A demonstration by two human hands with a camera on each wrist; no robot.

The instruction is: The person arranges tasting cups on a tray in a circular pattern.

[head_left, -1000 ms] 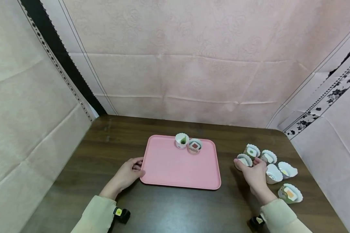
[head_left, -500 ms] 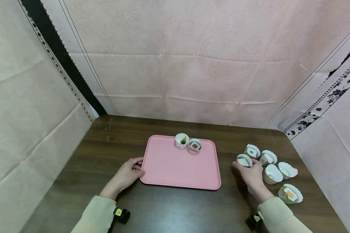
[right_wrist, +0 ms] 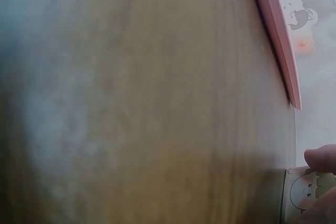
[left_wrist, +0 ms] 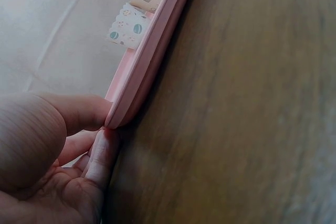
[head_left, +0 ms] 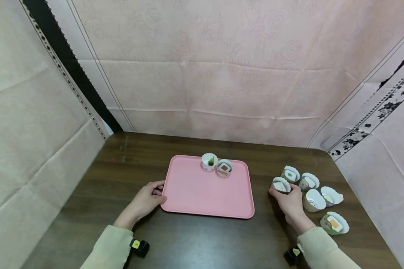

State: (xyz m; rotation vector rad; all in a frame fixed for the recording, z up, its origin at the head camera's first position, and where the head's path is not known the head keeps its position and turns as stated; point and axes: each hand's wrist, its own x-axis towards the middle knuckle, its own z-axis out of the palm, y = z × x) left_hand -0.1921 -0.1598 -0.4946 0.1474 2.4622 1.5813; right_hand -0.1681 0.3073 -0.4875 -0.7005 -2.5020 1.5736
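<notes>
At the pink tray's (head_left: 207, 198) left edge, my left hand (head_left: 146, 201) pinches the rim; in the left wrist view the thumb and fingers meet at the tray corner (left_wrist: 118, 114). My right hand (head_left: 290, 205) grips a paper cupcake cup (head_left: 281, 185) by its sides, right of the tray. The right wrist view shows this cup's printed cartoon face (right_wrist: 304, 191) between the thumb and fingers. Near the tray's back edge stand two more cups, one with a green piece (head_left: 209, 162) inside, the other with a reddish-brown square (head_left: 224, 168).
Several more scalloped paper cups stand close behind and right of my right hand, among them a cup with a green dot (head_left: 291, 174) and a front one with an orange square (head_left: 335, 223). Pale cloth (head_left: 202, 93) hangs beyond the brown table's (head_left: 141, 160) back edge.
My right hand has shifted slightly left, its fingers drawing in from the neighbouring cups to close round the one it grips. My left hand stays on the tray rim.
</notes>
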